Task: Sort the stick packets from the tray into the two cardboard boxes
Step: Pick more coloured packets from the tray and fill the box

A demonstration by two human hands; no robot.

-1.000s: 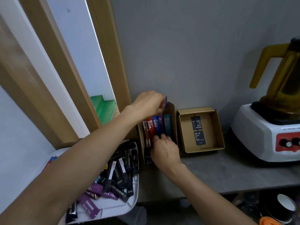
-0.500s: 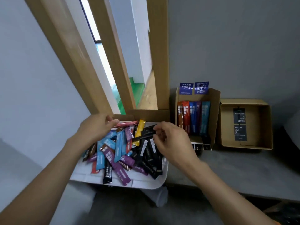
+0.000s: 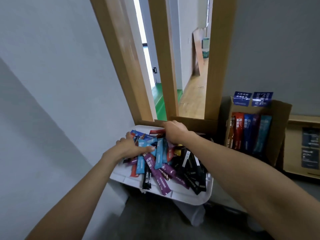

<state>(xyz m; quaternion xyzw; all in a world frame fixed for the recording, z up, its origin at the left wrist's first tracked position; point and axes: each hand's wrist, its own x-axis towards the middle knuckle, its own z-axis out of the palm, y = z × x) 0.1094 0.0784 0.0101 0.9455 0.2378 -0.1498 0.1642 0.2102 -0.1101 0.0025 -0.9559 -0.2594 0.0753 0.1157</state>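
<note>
Two hands are counted: the left hand (image 3: pixel 131 146) and the right hand (image 3: pixel 174 134). One tray (image 3: pixel 190 196) is seen. Two boxes are counted, the left box (image 3: pixel 280 129) and the right box (image 3: pixel 294 153). Five packets (image 3: pixel 249 134) are counted in the left box: one brown, one red, one blue, one purple, one teal. Two blue tabs (image 3: pixel 240 98) are seen at its top edge. Two dark labels (image 3: pixel 310 139) are seen in the right box. The pile (image 3: pixel 161 153) on the tray cannot be counted exactly; well over a dozen packets are shown.
</note>
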